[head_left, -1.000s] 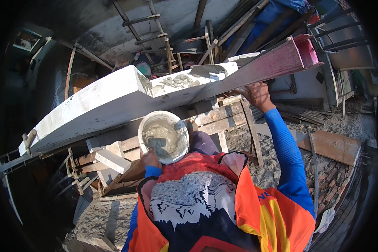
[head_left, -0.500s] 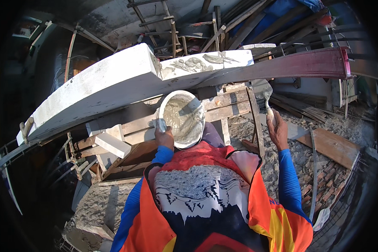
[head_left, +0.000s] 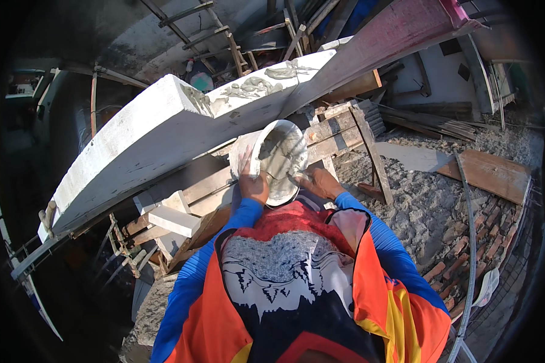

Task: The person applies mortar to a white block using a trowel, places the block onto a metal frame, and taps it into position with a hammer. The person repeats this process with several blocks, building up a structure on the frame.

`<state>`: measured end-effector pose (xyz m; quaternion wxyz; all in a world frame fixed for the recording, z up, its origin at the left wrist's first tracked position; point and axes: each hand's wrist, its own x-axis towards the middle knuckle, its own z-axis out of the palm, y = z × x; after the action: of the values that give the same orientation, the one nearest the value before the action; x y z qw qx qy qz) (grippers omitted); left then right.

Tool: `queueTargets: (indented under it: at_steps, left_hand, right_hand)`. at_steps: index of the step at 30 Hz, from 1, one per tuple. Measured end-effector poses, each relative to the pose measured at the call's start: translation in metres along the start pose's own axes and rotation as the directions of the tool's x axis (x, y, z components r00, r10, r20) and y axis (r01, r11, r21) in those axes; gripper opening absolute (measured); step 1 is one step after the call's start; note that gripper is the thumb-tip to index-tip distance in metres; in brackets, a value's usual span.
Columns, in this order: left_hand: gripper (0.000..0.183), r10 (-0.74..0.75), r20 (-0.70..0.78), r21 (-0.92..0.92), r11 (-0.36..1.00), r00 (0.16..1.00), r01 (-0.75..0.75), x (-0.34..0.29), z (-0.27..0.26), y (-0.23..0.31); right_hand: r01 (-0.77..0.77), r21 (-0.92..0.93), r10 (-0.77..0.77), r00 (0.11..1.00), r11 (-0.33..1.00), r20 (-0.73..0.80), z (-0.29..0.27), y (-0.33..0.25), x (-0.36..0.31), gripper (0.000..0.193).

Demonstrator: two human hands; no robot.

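A white bucket (head_left: pixel 242 150) of wet grey mortar (head_left: pixel 278 158) sits tipped in front of my body, its mouth turned toward the right. My left hand (head_left: pixel 254 186) grips its near left side, fingers along the outer wall and thumb by the rim. My right hand (head_left: pixel 321 183) is closed round the handle of a trowel (head_left: pixel 298 176) at the bucket's right rim. The trowel's blade reaches into the mortar and is mostly hidden. Beyond the bucket runs a row of white blocks (head_left: pixel 133 133), with mortar smears (head_left: pixel 251 89) on the lower, stepped part.
A reddish beam (head_left: pixel 381 48) slants up to the right from the blocks. Wooden planks (head_left: pixel 209 184) and a loose white block (head_left: pixel 174 220) lie left of the bucket. On the right are an upright board (head_left: pixel 370 151), rough rubble ground (head_left: pixel 406 206), a brown board (head_left: pixel 487 175) and broken bricks (head_left: pixel 466 260).
My right hand has swung left with the trowel, from out beside the blocks to the bucket. The bucket has tilted further, and my left hand has shifted up its side. The view has turned.
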<state>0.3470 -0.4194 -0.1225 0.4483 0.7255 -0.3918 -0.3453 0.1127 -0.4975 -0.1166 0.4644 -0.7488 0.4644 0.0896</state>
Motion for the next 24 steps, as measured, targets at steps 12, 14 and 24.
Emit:
queueTargets:
  at_steps: [12,14,24]
  left_hand:
    - [0.063,-0.531,-0.151,-0.539,0.751,0.834,0.381,-0.005,0.008,-0.032]
    - [0.062,-0.636,-0.135,-0.489,0.71,0.76,0.507,-0.011,0.004,-0.036]
    - [0.06,-0.716,-0.194,-0.547,0.646,0.67,0.532,-0.037,-0.017,-0.05]
  right_hand:
    - [-0.288,0.481,0.345,0.938,0.828,-0.033,-0.153,0.037,-0.126,0.046]
    - [-0.237,0.453,0.36,0.909,0.86,-0.209,-0.181,0.023,-0.122,0.045]
    - [-0.167,-0.557,-0.27,0.74,0.814,-0.616,-0.205,-0.03,-0.02,0.047]
